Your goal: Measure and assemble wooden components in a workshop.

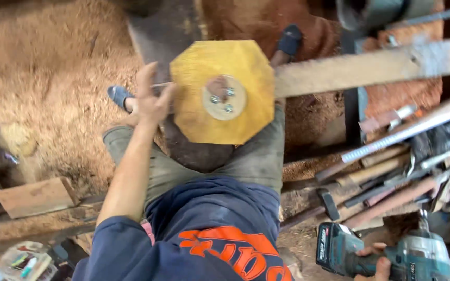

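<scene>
Yellow block [220, 93] is steadied on the lap by the left hand [149, 99], fingers spread at its left edge; drill [386, 255] is gripped by the right hand [376, 263], well apart.

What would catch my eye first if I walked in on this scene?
The yellow octagonal wood block at centre, with a round plate screwed to it; the left hand touches its edge. At lower right, the right hand grips a teal cordless drill. Sawdust covers the floor.

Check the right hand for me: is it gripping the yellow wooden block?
No. The right hand holds a teal cordless drill low at the right, well apart from the yellow octagonal block.
</scene>
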